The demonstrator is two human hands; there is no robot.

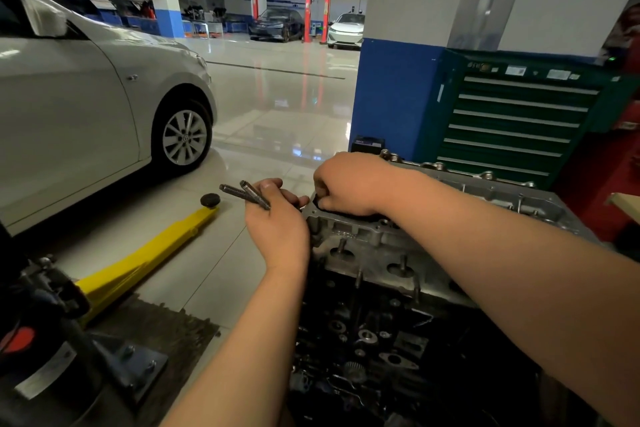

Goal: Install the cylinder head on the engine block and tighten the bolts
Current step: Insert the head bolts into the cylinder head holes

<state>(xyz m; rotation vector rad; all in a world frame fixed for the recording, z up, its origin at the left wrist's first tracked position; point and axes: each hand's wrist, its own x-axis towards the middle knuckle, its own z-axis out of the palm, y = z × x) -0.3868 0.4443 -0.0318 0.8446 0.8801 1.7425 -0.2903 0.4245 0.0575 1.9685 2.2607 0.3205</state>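
The grey cylinder head (374, 246) sits on top of the dark engine block (363, 350) at the lower right. My left hand (277, 222) grips two long threaded bolts (244, 194), their ends sticking out to the upper left, just off the head's left corner. My right hand (349, 184) is over the head's far left corner, fingers curled down and pinching something dark there; what it pinches is hidden by the fingers.
A white car (86, 107) stands at the left. A yellow jack handle (149, 250) lies across the tiled floor. A green drawer cabinet (512, 121) stands behind the engine next to a blue and white pillar (391, 94). A dark stand (69, 340) is at the lower left.
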